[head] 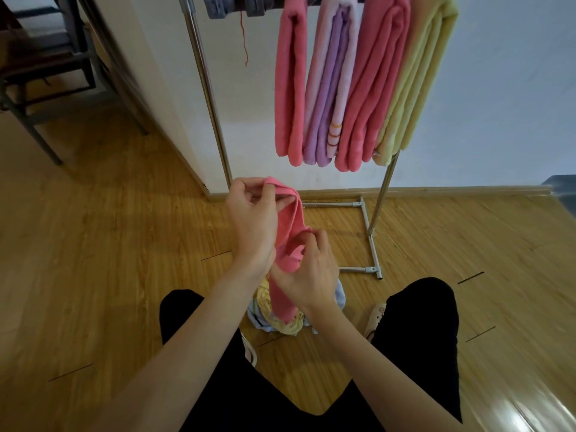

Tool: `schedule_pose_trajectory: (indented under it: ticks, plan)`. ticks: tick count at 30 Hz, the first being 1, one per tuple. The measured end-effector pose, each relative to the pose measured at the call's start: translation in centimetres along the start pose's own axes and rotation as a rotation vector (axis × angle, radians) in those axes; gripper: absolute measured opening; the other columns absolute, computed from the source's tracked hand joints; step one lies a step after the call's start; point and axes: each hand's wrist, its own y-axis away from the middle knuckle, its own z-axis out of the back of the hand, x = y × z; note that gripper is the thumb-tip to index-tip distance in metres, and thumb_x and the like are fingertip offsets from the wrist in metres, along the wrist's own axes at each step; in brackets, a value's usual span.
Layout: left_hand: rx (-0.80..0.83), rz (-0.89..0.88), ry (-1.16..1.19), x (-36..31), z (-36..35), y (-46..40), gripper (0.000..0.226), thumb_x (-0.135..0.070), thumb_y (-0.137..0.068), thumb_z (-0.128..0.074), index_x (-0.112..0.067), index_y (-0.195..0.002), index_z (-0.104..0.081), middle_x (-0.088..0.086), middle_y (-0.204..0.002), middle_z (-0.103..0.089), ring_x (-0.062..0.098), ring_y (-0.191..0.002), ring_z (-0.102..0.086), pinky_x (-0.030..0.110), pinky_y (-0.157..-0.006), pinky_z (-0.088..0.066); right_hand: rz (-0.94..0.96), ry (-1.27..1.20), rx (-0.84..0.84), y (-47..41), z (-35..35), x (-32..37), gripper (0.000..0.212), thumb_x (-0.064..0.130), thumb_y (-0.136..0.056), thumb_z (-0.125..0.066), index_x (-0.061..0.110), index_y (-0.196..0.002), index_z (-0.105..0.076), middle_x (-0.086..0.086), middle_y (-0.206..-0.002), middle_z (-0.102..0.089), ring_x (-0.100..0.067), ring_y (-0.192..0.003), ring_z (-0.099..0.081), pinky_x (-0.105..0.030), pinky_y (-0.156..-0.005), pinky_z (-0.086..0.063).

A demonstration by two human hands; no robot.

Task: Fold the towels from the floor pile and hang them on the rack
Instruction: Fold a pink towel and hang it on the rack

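While both hands hold pink towel (288, 232) up near floor pile (274, 319): left hand (252, 219) pinching top edge, right hand (307, 272) gripping lower part. Match corners, pull flat, fold neat, then hang on rack (207, 88), far side.

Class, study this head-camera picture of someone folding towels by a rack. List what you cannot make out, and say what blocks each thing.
Head view:
- Rack top bar: cut off by the upper edge, so how the hung towels sit on it is unseen.
- Floor pile: mostly hidden behind the pink towel and right hand; its count is unclear.
- Pink towel's full shape: bunched, partly covered by the left hand.
- Grey items on the rack: cropped.
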Motion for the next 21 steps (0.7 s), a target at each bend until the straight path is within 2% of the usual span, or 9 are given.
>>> schedule_pose_trajectory:
  ticks: [2,4,7,10,14,17,21]
  plan:
    - [0.002,0.017,0.006,0.3,0.0,0.2,0.006,0.001,-0.092,-0.055,-0.003,-0.095,-0.054,0.026,-0.098,-0.064,0.025,-0.080,-0.072,0.024,-0.067,-0.057,0.000,-0.025,0.020,-0.1,-0.3,0.3,0.035,0.050,-0.085,-0.054,0.015,-0.088,-0.057,0.007,-0.093,-0.051,-0.010,-0.072,-0.051,-0.027,-0.056,-0.047]
    - [-0.010,0.014,0.009,0.3,0.2,0.1,0.006,0.002,-0.092,-0.055,-0.003,-0.095,-0.054,0.027,-0.099,-0.063,0.024,-0.079,-0.071,0.024,-0.067,-0.057,0.052,-0.068,0.021,-0.1,-0.5,-0.1,0.028,0.034,-0.092,-0.044,0.011,-0.093,-0.061,0.004,-0.094,-0.054,-0.012,-0.069,-0.053,-0.033,-0.054,-0.050]
    - [-0.042,-0.004,-0.021,0.0,1.2,-0.9,0.008,0.002,-0.092,-0.055,0.001,-0.100,-0.055,0.028,-0.100,-0.062,0.023,-0.077,-0.071,0.023,-0.066,-0.057,0.148,-0.073,0.059,-0.2,0.0,-2.0,0.019,0.021,-0.095,-0.050,0.008,-0.102,-0.062,0.002,-0.097,-0.056,-0.009,-0.068,-0.053,-0.030,-0.051,-0.050]
    - [-0.034,0.005,-0.112,-0.3,2.7,-2.1,0.010,0.000,-0.092,-0.057,0.002,-0.102,-0.056,0.024,-0.098,-0.064,0.022,-0.076,-0.071,0.022,-0.064,-0.057,0.182,-0.054,0.072,-1.0,1.5,-4.0,0.010,0.013,-0.094,-0.054,0.006,-0.097,-0.060,0.001,-0.095,-0.055,-0.006,-0.067,-0.050,-0.027,-0.050,-0.049]
    - [0.056,0.004,-0.322,-0.4,4.4,-2.7,0.007,0.001,-0.091,-0.059,0.002,-0.097,-0.060,0.016,-0.088,-0.067,0.017,-0.071,-0.072,0.022,-0.060,-0.058,0.261,-0.040,0.102,-3.0,3.8,-5.1,0.022,0.022,-0.098,-0.039,0.007,-0.093,-0.053,0.001,-0.090,-0.049,-0.010,-0.065,-0.047,-0.022,-0.048,-0.037]
    - [0.167,-0.041,-0.511,-0.8,5.7,-3.5,0.005,0.003,-0.089,-0.059,0.002,-0.094,-0.061,0.014,-0.082,-0.067,0.018,-0.065,-0.071,0.027,-0.059,-0.060,0.276,-0.027,0.106,-4.5,5.5,-5.1,0.033,0.032,-0.098,-0.030,0.007,-0.091,-0.051,0.006,-0.089,-0.045,-0.013,-0.066,-0.047,-0.019,-0.049,-0.029]
    - [0.285,-0.187,-0.806,-2.2,6.5,-4.9,0.005,0.001,-0.085,-0.063,-0.003,-0.087,-0.061,0.010,-0.074,-0.066,0.014,-0.057,-0.069,0.030,-0.056,-0.059,0.398,-0.026,0.112,-6.2,7.1,-4.4,0.032,0.031,-0.096,-0.038,0.006,-0.091,-0.058,0.004,-0.084,-0.053,-0.011,-0.066,-0.049,-0.025,-0.052,-0.039]
